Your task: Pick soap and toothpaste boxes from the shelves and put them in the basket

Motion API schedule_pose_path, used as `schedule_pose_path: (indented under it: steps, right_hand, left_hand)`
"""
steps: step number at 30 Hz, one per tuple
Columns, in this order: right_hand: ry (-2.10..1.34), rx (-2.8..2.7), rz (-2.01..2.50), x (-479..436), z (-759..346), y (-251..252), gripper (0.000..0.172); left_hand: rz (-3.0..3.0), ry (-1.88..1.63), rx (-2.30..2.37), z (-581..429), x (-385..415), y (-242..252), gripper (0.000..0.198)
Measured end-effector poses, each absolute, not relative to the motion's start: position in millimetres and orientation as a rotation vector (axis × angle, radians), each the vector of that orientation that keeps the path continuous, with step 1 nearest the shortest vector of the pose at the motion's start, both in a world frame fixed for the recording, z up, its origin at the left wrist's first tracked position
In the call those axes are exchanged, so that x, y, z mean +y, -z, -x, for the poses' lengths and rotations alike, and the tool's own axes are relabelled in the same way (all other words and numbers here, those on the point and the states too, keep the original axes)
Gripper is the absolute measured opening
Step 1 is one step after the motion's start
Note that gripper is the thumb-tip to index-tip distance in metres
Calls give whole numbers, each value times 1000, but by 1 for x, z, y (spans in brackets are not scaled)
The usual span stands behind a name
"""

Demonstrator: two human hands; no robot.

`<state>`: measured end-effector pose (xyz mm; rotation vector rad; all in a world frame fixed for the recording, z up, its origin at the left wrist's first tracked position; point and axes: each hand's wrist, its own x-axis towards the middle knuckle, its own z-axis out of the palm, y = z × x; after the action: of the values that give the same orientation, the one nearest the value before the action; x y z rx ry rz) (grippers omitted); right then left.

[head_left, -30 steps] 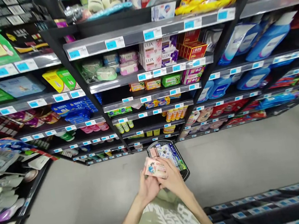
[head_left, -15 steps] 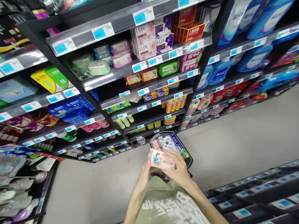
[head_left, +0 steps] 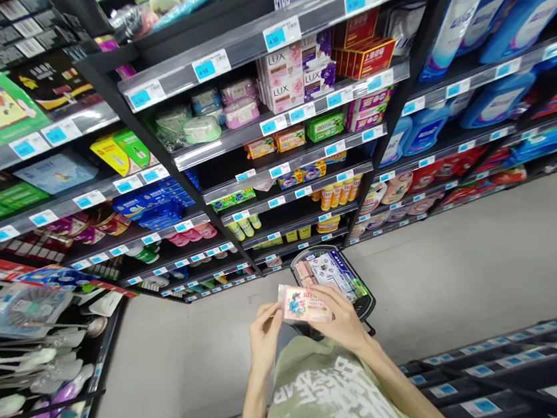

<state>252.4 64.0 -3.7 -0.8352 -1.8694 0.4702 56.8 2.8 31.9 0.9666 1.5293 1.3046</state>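
Note:
A pale pink wrapped soap bar (head_left: 300, 304), printed with a blue figure and red lettering, is held in front of my shirt. My right hand (head_left: 340, 316) grips its right end, fingers over the top. At the left end, my left hand (head_left: 265, 334) pinches the wrapper's edge between thumb and fingers. Just beyond my hands, a black shopping basket (head_left: 373, 300) stands on the floor. Inside it lie pink packs (head_left: 304, 272) and a white and blue package (head_left: 329, 268); my right hand and the soap bar hide its near part.
Ahead rise shelves with LUX soap boxes (head_left: 287, 80), orange soap packs (head_left: 290, 138) and blue detergent bottles (head_left: 425, 130). Kitchen utensils (head_left: 39, 360) hang at the left. Black shelving with price tags (head_left: 483, 407) runs close behind me. Grey floor (head_left: 466, 268) lies between.
My left hand has shifted from the soap bar's lower left side to its left edge, with fingers now bent there. The view has swung slightly left.

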Motion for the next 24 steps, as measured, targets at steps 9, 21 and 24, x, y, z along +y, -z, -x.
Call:
schedule_pose_path:
  steps: [9,21,24]
  right_hand:
    - [-501,-1855,813,61,-250,-1,55]
    - [-553,-1832,863,62,-253,1,58]
    - [-585,-1828,895,61,-253,3,63]
  left_hand:
    - [-726,-1396,1471,-59,3,-29,35]
    - [-677,-1396,1504,-62,9,-25,35]
    - [-670,-1397,1499,-61,8,-21,35]
